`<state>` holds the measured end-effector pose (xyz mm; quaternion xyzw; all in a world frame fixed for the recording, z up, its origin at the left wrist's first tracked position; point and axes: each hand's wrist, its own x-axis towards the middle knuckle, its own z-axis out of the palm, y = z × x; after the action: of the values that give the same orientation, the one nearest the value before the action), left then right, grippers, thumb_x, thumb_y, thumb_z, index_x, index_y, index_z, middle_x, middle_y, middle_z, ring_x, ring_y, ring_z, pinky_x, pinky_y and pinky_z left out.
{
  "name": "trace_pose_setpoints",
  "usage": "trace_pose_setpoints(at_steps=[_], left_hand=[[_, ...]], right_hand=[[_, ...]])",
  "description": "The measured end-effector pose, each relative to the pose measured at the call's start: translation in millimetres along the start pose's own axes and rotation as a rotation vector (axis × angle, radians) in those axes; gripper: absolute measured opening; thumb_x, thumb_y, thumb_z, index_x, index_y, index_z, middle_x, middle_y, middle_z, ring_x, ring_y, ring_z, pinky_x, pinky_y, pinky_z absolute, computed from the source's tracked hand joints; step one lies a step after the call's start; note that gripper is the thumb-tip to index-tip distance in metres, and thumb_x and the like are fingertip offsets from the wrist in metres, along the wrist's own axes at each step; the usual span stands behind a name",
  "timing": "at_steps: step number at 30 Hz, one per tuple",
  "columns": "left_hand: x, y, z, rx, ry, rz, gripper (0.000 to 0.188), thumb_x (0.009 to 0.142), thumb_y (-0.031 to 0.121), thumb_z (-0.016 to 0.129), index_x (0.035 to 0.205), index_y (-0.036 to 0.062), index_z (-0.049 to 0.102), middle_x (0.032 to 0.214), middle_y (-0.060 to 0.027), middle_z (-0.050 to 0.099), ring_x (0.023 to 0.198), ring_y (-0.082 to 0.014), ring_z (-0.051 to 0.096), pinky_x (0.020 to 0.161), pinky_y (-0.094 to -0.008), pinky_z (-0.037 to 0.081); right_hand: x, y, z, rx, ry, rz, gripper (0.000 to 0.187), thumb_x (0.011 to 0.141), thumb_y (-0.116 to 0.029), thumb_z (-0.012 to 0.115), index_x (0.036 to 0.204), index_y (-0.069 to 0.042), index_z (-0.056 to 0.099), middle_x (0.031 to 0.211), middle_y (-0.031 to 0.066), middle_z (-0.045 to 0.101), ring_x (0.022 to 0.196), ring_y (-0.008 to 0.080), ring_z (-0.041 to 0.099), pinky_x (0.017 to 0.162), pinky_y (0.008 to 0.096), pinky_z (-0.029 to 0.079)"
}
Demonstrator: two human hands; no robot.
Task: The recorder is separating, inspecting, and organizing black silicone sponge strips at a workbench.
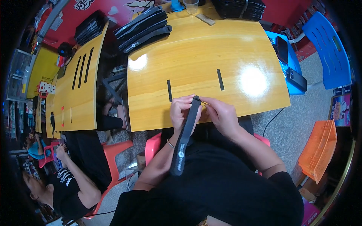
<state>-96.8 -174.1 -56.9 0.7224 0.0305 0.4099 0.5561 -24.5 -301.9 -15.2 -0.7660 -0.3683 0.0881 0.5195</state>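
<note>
A long black strap [186,139] with pale printing hangs lengthwise in front of my chest, its rounded end towards me. My left hand [180,112] is closed round it near its far end, above the table's front edge. There my right hand [223,115] pinches at the strap's folded tip with thumb and forefinger; the small detail between those fingers is hard to make out. Just beyond my hands, two short black strips [169,90] lie on the yellow wooden table [196,56], one left and one right.
Bundled black straps [143,30] lie at the table's far left corner, a dark stack [241,8] at the back. Phones [296,79] rest on a blue stool at right, near a blue chair [328,49] and an orange crate [318,150]. Another person [71,188] sits left.
</note>
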Motion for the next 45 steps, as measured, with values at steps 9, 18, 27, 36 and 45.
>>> trace_pose_setpoints(at_steps=[9, 18, 27, 36, 45], left_hand=[[3, 7, 3, -0.068, 0.038, -0.091, 0.031, 0.071, -0.009, 0.068, 0.088, 0.0037, 0.045, 0.092, -0.0104, 0.052, 0.095, -0.0244, 0.060, 0.080, -0.0322, 0.050], [3, 9, 0, -0.329, 0.010, -0.321, 0.034, 0.077, -0.010, 0.063, 0.097, 0.0030, 0.039, 0.099, -0.0098, 0.049, 0.104, -0.0245, 0.058, 0.089, -0.0329, 0.049], [2, 8, -1, -0.377, 0.025, -0.266, 0.039, 0.077, -0.011, 0.064, 0.102, 0.0026, 0.038, 0.104, -0.0116, 0.050, 0.107, -0.0259, 0.056, 0.091, -0.0333, 0.049], [7, 10, -3, -0.451, 0.008, -0.420, 0.037, 0.077, -0.014, 0.060, 0.103, 0.0033, 0.040, 0.105, -0.0143, 0.056, 0.104, -0.0277, 0.059, 0.092, -0.0368, 0.048], [5, 7, -9, -0.452, -0.024, -0.473, 0.037, 0.078, -0.011, 0.061, 0.108, 0.0001, 0.044, 0.106, -0.0135, 0.056, 0.102, -0.0217, 0.059, 0.090, -0.0309, 0.048]], right_hand=[[2, 7, -1, 0.119, -0.019, 0.038, 0.024, 0.085, -0.003, 0.057, 0.108, -0.004, 0.061, 0.075, 0.0125, 0.064, 0.066, 0.0182, 0.064, 0.058, 0.0271, 0.050], [4, -1, -3, 0.131, -0.057, 0.076, 0.028, 0.083, -0.002, 0.059, 0.110, -0.010, 0.063, 0.081, 0.0138, 0.065, 0.066, 0.0229, 0.064, 0.058, 0.0295, 0.051], [2, -4, 5, -0.021, 0.061, -0.107, 0.022, 0.082, -0.001, 0.060, 0.103, -0.006, 0.065, 0.078, 0.0132, 0.065, 0.064, 0.0212, 0.063, 0.057, 0.0281, 0.049], [2, -1, 9, -0.063, 0.103, -0.094, 0.018, 0.082, -0.002, 0.060, 0.098, -0.006, 0.066, 0.076, 0.0116, 0.065, 0.061, 0.0192, 0.063, 0.055, 0.0286, 0.049], [12, -7, 2, -0.194, 0.083, -0.078, 0.016, 0.081, -0.004, 0.060, 0.095, -0.007, 0.067, 0.074, 0.0098, 0.065, 0.061, 0.0191, 0.063, 0.054, 0.0281, 0.048]])
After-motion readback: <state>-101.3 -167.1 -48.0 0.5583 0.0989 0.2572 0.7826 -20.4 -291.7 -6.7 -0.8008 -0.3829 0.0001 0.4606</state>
